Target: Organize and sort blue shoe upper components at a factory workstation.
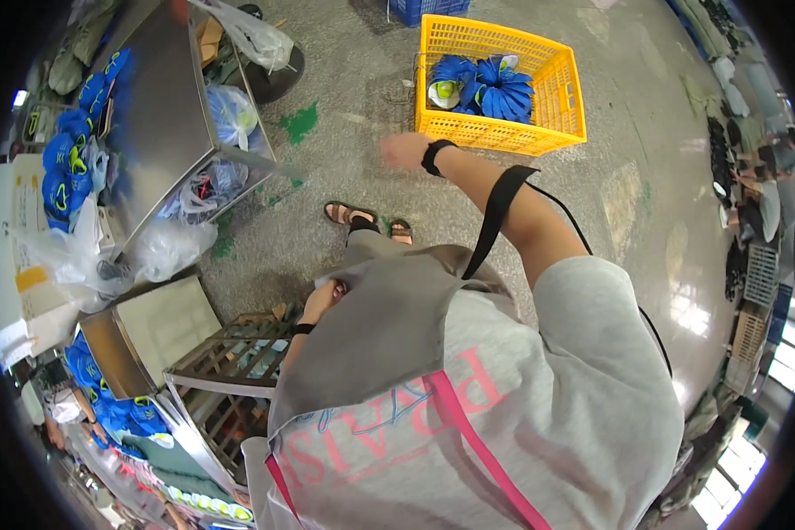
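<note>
My right hand (pixel 405 152) is stretched forward, smeared by motion, just outside the near left corner of a yellow plastic crate (pixel 503 140). Nothing shows in it, and its fingers cannot be made out. Inside the crate lie bundles of blue shoe uppers (pixel 506 93), fanned out, with a white and lime-green one (pixel 444 92) at the left. My left hand (pixel 329 293) is low, beside the grey apron over my front. Its fingers are curled and partly hidden by the apron; whatever they may hold is out of sight.
At my left stands a metal worktable (pixel 163 106) with plastic bags (pixel 230 115) on its lower shelf. Blue shoes (pixel 66 168) line its far side. A slatted metal rack (pixel 230 371) is close by my left arm. Another blue crate (pixel 428 9) sits beyond the yellow one. People work at the far right.
</note>
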`<action>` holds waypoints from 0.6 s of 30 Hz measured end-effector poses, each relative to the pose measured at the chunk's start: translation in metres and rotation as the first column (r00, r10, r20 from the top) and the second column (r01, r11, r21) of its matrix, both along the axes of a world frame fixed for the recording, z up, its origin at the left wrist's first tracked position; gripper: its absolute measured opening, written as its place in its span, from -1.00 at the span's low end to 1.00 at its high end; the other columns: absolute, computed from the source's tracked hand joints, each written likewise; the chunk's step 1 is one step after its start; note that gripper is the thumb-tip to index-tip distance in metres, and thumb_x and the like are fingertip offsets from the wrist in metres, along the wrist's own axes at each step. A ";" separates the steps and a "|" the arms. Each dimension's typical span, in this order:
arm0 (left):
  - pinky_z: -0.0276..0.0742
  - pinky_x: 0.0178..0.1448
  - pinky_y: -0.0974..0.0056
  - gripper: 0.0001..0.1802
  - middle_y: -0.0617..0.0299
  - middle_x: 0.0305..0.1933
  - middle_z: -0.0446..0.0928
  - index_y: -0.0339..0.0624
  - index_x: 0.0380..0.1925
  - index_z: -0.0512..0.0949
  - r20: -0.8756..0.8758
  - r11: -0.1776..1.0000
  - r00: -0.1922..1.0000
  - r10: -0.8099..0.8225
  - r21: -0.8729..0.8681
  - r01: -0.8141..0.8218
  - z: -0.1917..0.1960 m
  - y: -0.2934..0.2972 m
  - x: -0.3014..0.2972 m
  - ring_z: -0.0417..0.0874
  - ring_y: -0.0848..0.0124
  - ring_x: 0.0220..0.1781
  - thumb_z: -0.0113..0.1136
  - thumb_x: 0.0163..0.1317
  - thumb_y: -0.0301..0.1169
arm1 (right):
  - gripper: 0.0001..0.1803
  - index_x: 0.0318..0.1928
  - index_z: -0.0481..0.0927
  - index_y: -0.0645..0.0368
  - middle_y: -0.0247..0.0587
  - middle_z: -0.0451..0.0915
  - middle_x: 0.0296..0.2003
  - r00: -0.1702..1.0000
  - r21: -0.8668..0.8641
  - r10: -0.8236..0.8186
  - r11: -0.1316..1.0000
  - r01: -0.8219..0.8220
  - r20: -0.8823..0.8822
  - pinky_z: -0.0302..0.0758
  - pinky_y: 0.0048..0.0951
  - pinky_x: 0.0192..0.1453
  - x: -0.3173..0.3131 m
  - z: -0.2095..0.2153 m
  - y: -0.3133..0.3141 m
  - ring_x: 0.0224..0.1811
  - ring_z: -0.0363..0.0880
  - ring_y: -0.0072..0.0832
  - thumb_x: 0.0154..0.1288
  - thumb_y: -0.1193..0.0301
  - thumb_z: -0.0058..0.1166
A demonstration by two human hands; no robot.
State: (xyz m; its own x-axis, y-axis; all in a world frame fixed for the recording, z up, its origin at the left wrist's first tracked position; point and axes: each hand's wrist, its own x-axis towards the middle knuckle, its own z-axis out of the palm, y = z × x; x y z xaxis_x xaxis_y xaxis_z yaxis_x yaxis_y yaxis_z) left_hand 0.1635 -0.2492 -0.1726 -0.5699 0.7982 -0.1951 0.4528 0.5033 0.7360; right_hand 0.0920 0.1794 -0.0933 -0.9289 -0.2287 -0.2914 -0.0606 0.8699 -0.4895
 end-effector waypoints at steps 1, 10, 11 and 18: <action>0.45 -0.25 0.13 -0.83 0.04 -0.40 0.52 -0.18 -0.36 0.49 -0.008 1.000 1.000 -0.006 0.009 0.006 0.009 0.011 -0.004 0.55 0.06 -0.30 -0.01 0.11 -0.36 | -0.57 0.07 0.44 0.12 -0.04 0.53 -0.07 1.000 0.046 0.006 0.999 -0.006 0.017 0.42 -0.25 0.04 0.006 -0.013 0.004 -0.05 0.50 -0.15 0.20 0.24 -0.09; 0.43 -0.22 0.20 -0.73 -0.02 -0.33 0.54 -0.20 -0.27 0.51 0.595 0.899 0.680 0.428 -0.205 -0.386 -0.078 -0.071 0.007 0.58 0.16 -0.26 -0.02 0.19 -0.24 | -0.61 -0.05 0.50 0.16 0.05 0.55 -0.14 0.871 0.166 -0.295 0.954 0.248 0.392 0.42 -0.17 0.04 0.150 -0.070 0.110 -0.05 0.51 -0.07 0.10 0.29 0.04; 0.42 -0.21 0.20 -0.72 -0.04 -0.32 0.54 -0.22 -0.27 0.50 0.842 0.779 0.272 0.466 -0.244 -0.577 -0.107 -0.086 -0.006 0.58 0.20 -0.24 -0.04 0.21 -0.24 | -0.58 -0.02 0.49 0.15 0.06 0.54 -0.11 0.824 0.160 -0.374 0.927 0.338 0.426 0.41 -0.17 0.06 0.161 -0.064 0.130 -0.01 0.49 -0.07 0.08 0.30 0.06; 0.43 -0.16 0.10 -0.68 -0.05 -0.30 0.56 -0.22 -0.34 0.55 0.328 0.800 0.872 0.364 -0.590 -0.112 -0.050 -0.065 -0.023 0.57 0.08 -0.20 -0.02 0.16 -0.20 | -0.64 -0.05 0.53 0.15 0.02 0.55 -0.09 0.471 0.498 -0.790 0.613 0.613 0.393 0.43 -0.21 0.08 0.256 -0.031 0.235 0.01 0.50 -0.15 0.10 0.35 0.03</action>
